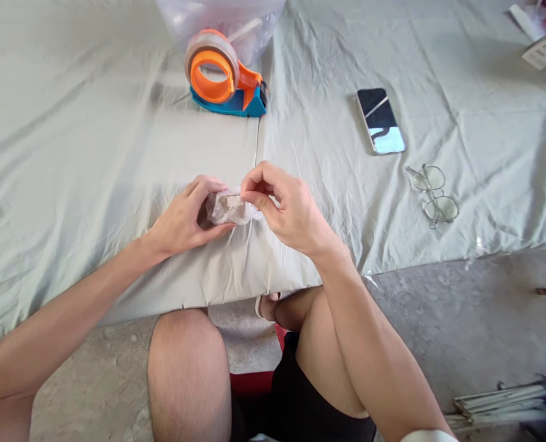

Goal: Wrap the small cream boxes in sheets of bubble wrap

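A small brownish block wrapped in clear plastic (229, 209) sits just above the pale sheet (93, 153) near its front edge. My left hand (183, 218) curls round the packet's left side, thumb under it. My right hand (284, 205) pinches the plastic at the packet's right end between thumb and fingers.
An orange and blue tape dispenser (224, 77) stands behind the packet, in front of a clear plastic bag (220, 18). A phone (381, 120) and a pair of glasses (432, 196) lie to the right. Papers (542, 37) sit at the far right corner. My knees are below the sheet's edge.
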### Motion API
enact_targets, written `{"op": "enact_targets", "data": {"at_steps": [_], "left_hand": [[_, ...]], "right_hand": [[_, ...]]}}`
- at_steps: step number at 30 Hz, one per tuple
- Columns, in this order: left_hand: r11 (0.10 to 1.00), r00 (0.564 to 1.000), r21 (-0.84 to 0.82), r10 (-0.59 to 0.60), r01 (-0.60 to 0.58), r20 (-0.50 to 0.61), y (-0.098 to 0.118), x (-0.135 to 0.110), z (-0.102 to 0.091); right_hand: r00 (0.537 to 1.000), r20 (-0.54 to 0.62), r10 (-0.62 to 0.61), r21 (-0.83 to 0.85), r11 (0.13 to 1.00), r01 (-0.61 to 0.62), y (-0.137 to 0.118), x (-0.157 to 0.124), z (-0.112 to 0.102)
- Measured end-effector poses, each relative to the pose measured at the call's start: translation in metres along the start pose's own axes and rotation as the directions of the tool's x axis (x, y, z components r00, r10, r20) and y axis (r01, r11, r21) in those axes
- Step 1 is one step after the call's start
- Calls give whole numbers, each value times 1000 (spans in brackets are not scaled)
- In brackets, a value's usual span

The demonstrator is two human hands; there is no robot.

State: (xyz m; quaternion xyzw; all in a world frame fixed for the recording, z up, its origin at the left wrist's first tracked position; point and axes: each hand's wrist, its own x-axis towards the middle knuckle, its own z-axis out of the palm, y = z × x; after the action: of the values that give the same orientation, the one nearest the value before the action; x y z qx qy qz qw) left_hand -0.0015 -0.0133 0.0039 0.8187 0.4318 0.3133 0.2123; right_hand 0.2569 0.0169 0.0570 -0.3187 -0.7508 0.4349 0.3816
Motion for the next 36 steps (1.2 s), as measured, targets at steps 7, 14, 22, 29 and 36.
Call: {"op": "enact_targets", "data": {"at_steps": [7,14,22,29,36], "left_hand": [[996,994,2,93,-93,-60,0,2,2],[991,979,15,134,-133,-155,0,1,4],[994,959,-56,72,-91,-272,-4,4,7],[992,990,118,-32,48,-134,7,5,-1],[994,990,109,-11,26,-140,13,4,0]], "right_hand": [[999,-17,-35,103,994,36,2,0,3],[993,-64,-95,14,995,96,-3,-1,5],[994,-108,-32,191,980,52,-4,3,7],[976,-160,146,204,973,-112,-15,3,4],[959,-260,112,345,938,-16,-14,7,-10]]}}
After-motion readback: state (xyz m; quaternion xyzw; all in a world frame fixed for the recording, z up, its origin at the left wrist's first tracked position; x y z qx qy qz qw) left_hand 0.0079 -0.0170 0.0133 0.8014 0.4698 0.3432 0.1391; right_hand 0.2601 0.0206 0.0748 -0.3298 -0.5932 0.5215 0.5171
